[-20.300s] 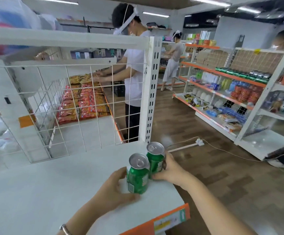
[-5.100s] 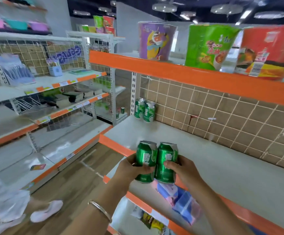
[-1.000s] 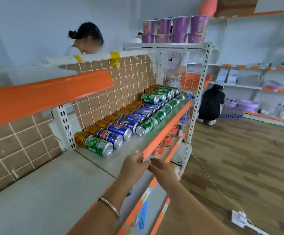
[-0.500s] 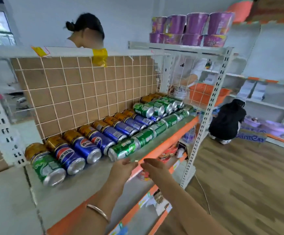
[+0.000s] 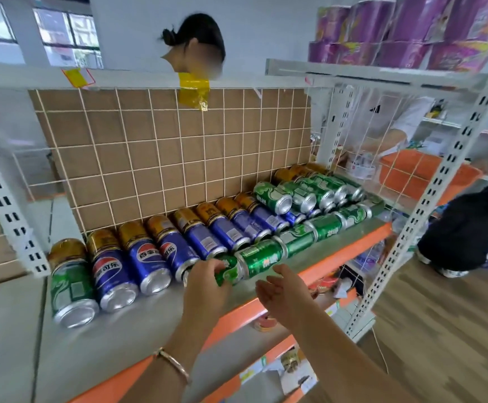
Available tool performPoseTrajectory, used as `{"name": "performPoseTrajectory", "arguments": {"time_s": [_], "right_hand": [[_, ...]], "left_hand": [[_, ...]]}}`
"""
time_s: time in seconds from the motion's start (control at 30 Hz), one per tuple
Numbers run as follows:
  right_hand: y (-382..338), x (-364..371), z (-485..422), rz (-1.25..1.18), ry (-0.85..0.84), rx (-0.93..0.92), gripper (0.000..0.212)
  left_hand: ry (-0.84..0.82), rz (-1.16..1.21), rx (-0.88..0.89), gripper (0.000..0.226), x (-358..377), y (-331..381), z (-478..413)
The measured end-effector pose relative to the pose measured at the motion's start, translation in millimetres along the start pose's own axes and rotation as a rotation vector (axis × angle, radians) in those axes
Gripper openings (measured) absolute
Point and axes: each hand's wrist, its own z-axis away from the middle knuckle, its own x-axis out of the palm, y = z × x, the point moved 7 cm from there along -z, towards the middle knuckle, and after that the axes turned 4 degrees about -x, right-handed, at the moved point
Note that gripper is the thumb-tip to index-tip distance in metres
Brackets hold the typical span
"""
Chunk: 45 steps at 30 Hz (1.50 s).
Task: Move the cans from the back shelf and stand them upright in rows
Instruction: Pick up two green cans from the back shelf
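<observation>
Bracelet (image 5: 173,363) noted on the left wrist, nearest the camera and forward of the orange shelf edge (image 5: 353,253). Just behind that edge, the left hand (image 5: 208,282) is laid over the nearest green can (image 5: 229,271), fingers curled down around its body. The right hand (image 5: 283,289) is held beside it above the same edge, palm turned inward, fingers relaxed and slightly apart, nothing held; contact with any can cannot be confirmed.

The gripped can lies on its side and forms the near end of a line of green cans (image 5: 295,241) laid end to end along the edge. Behind that line, blue cans (image 5: 196,242) are laid side by side, bases facing the edge, with gold cans (image 5: 155,225) lying behind them. One separate green can (image 5: 71,286) lies at the left end of the blue row. Towards the far end of the edge, further green cans (image 5: 295,196) are stacked on top of the lower layer. No can is standing upright.

Furthest back from the edge, a brown grid panel (image 5: 164,158) closes the shelf, with yellow tape (image 5: 193,88) at its top rail. Purple cups (image 5: 397,36) are stacked on the level above.
</observation>
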Motion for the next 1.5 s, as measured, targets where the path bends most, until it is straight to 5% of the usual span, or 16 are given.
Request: {"name": "performPoseTrajectory", "arguments": {"time_s": [0.2, 0.4, 0.53, 0.7, 0.9, 1.03, 1.17, 1.27, 1.37, 1.5], "right_hand": [[-18, 0, -32, 0.112, 0.164, -0.067, 0.006], [-26, 10, -48, 0.441, 0.226, -0.143, 0.032], [-34, 15, -51, 0.606, 0.284, -0.209, 0.046], [-30, 15, -74, 0.775, 0.323, -0.196, 0.099], [-26, 9, -95, 0.678, 0.264, -0.190, 0.103], [-19, 21, -80, 0.714, 0.169, -0.160, 0.083], [-3, 35, -77, 1.012, 0.054, -0.145, 0.103], [-1, 39, -66, 1.100, 0.047, -0.187, 0.089], [0, 43, -65, 1.055, -0.020, -0.185, 0.086], [1, 42, -66, 0.761, -0.031, -0.113, 0.063]], "left_hand": [[-0.260, -0.745, 0.151, 0.065, 24, 7, -17], [-0.350, -0.931, 0.170, 0.043, 10, 20, -17], [-0.509, -0.760, -0.053, 0.038, -20, -3, -22], [-0.649, -0.458, -0.266, 0.029, -36, -46, -34], [-0.655, -0.404, -0.358, 0.054, -34, -62, -38], [-0.687, -0.131, -0.581, 0.059, -38, -72, -34], [-0.704, 0.106, -0.676, 0.056, -33, -74, -24], [-0.716, 0.144, -0.706, 0.063, -23, -73, -20], [-0.805, 0.121, -0.719, 0.076, -11, -62, -15], [-0.692, 0.471, -0.889, 0.060, -13, -69, -11]]}}
